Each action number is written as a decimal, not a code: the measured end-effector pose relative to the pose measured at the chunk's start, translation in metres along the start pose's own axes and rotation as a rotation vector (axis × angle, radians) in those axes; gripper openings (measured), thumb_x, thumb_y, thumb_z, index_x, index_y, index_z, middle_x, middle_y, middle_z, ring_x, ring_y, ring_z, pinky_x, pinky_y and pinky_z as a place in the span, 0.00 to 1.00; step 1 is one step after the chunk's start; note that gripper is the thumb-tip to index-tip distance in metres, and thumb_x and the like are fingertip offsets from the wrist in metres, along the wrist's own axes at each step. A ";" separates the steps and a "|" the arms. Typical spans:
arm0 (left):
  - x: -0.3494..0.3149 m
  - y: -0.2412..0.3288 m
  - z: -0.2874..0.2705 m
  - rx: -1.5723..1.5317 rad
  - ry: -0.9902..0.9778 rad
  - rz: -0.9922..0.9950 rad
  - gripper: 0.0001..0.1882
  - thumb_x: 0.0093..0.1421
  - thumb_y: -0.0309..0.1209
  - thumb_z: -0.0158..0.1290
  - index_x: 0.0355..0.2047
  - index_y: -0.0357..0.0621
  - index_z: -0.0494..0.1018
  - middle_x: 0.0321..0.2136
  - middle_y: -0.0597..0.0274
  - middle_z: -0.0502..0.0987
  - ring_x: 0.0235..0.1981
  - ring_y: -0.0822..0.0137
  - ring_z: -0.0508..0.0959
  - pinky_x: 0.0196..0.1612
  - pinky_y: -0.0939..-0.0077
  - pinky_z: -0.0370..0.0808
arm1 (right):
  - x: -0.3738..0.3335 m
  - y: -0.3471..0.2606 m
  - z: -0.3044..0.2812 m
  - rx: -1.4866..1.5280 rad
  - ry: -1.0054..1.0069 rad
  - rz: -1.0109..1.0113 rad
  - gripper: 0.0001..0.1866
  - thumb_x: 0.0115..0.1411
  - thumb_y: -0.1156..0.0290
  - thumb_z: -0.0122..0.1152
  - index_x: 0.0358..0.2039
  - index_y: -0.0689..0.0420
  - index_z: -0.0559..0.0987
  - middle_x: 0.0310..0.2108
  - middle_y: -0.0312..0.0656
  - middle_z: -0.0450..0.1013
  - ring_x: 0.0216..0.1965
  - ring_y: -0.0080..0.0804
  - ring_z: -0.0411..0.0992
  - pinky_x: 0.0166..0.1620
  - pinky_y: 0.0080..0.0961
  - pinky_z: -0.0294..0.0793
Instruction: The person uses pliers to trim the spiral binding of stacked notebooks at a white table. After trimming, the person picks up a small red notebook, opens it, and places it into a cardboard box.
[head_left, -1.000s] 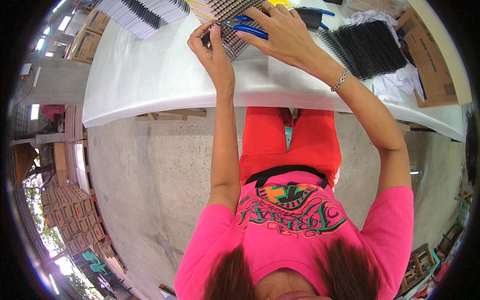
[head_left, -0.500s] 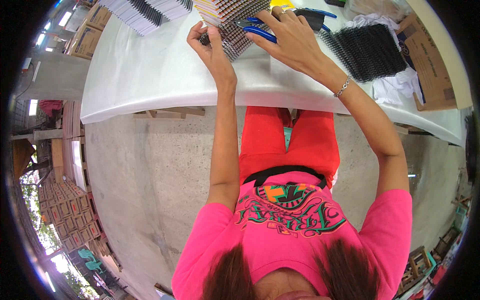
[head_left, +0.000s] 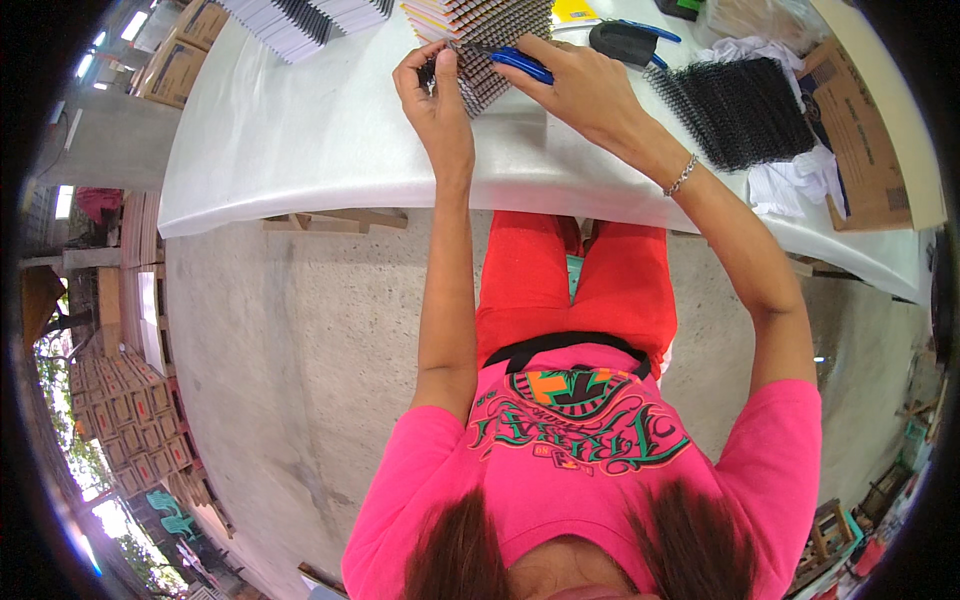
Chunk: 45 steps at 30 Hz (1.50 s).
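Observation:
A stack of spiral-bound notebooks (head_left: 490, 88) stands at the far middle of the table, its coil edges facing me. My left hand (head_left: 436, 92) is closed at the stack's near left corner, thumb and fingers pinching a dark coil end there. My right hand (head_left: 588, 88) is wrapped round blue-handled cutting pliers (head_left: 524, 66). Their jaws reach left to the coils, right beside my left fingertips. Whether the jaws are around a wire is too small to tell.
Black plastic coils (head_left: 742, 112) lie in a heap on the right, over white cloth (head_left: 795, 182) and beside a cardboard box (head_left: 862, 140). Behind my right hand are a black pouch-like thing (head_left: 622, 45) and another blue-handled tool (head_left: 652, 30). More bound notebooks (head_left: 285, 28) stand far left.
The pliers' handles have come closer together in my right hand, and the jaws now sit nearer my left fingertips. My left hand has shifted slightly right.

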<state>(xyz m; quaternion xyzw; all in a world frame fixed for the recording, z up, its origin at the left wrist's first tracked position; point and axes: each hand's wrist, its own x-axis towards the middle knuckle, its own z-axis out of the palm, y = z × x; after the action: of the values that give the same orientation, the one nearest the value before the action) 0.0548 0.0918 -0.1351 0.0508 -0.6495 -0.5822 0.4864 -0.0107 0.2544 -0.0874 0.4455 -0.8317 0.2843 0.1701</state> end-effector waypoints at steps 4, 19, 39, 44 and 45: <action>-0.002 -0.004 0.003 -0.217 0.096 -0.068 0.17 0.70 0.36 0.53 0.51 0.37 0.68 0.45 0.60 0.73 0.44 0.71 0.73 0.52 0.74 0.70 | -0.006 0.000 -0.002 -0.031 0.066 -0.006 0.26 0.65 0.43 0.56 0.49 0.53 0.76 0.37 0.49 0.78 0.36 0.48 0.79 0.37 0.44 0.77; -0.011 0.010 0.002 0.079 -0.015 -0.007 0.16 0.69 0.37 0.55 0.49 0.38 0.72 0.45 0.62 0.70 0.45 0.72 0.71 0.52 0.74 0.68 | -0.002 0.005 0.011 -0.014 -0.001 -0.015 0.25 0.66 0.43 0.54 0.47 0.52 0.77 0.33 0.51 0.79 0.31 0.49 0.80 0.31 0.42 0.79; -0.013 0.003 -0.003 -0.005 -0.037 -0.132 0.15 0.67 0.34 0.58 0.47 0.38 0.72 0.48 0.60 0.63 0.47 0.71 0.72 0.51 0.75 0.74 | -0.006 0.013 0.023 -0.176 0.158 -0.119 0.27 0.64 0.42 0.57 0.50 0.52 0.77 0.42 0.52 0.77 0.42 0.46 0.77 0.42 0.45 0.73; -0.015 -0.001 -0.002 -0.022 -0.022 -0.100 0.14 0.67 0.34 0.57 0.47 0.39 0.73 0.47 0.60 0.64 0.48 0.71 0.72 0.52 0.75 0.72 | -0.008 0.011 0.023 -0.042 0.027 -0.030 0.24 0.66 0.44 0.55 0.46 0.52 0.77 0.32 0.48 0.79 0.31 0.46 0.80 0.31 0.37 0.80; -0.015 -0.003 -0.002 0.002 -0.020 -0.087 0.14 0.68 0.35 0.57 0.47 0.38 0.73 0.47 0.60 0.65 0.48 0.70 0.71 0.53 0.75 0.71 | -0.008 0.011 0.023 -0.048 0.030 -0.029 0.23 0.66 0.44 0.54 0.46 0.52 0.77 0.31 0.48 0.79 0.30 0.46 0.80 0.30 0.36 0.80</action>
<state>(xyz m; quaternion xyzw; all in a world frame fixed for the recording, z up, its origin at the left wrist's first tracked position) 0.0626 0.0993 -0.1464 0.0736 -0.6523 -0.6026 0.4539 -0.0159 0.2499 -0.1134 0.4492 -0.8291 0.2682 0.1972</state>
